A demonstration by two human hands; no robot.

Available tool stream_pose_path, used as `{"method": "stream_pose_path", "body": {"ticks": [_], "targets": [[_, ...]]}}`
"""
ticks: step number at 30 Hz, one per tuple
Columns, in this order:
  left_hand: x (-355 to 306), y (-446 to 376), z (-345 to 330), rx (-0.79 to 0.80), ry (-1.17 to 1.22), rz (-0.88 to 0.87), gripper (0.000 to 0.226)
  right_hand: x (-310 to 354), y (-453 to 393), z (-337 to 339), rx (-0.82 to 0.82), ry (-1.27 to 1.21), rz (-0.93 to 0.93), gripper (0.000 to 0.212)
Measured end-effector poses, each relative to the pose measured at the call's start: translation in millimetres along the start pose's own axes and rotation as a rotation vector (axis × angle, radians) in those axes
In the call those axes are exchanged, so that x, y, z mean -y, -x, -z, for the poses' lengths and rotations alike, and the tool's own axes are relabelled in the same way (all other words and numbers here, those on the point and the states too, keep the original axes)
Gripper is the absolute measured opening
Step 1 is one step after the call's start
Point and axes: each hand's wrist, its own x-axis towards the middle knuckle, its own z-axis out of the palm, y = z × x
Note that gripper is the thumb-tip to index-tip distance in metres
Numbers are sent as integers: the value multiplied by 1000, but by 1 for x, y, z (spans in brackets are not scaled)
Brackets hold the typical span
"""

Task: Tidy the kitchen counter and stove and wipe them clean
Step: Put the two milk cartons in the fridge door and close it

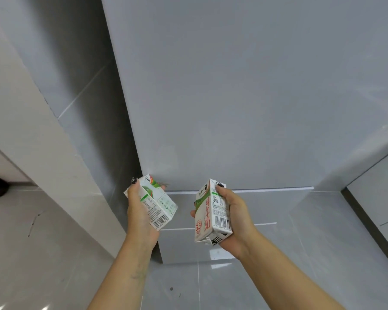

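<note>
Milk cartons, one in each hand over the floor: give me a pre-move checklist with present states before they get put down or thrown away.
1. Left hand grips the left carton: ok.
2. Right hand grips the right carton: ok.
3. Cartons apart, not touching: ok.
4. Right carton undamaged: not ok, its lower end looks torn and crumpled.
5. Cartons empty: cannot tell.
6. Bin or counter in view to receive them: not ok, only grey floor tiles and a panel.

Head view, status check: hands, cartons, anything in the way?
Left hand grips one milk carton, tilted. Right hand grips the other carton, near upright. Both held over grey floor tiles; nothing between them.
</note>
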Motion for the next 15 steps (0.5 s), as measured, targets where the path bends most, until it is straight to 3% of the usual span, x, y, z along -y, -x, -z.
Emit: {"method": "stream_pose_path", "body": {"ticks": [8, 15], "targets": [[-3, -7, 16, 40, -184, 129, 43, -12, 4, 0, -17, -22, -41, 39], [-6, -10, 26, 68, -179, 135, 44, -16, 12, 4, -3, -18, -59, 36]]}}
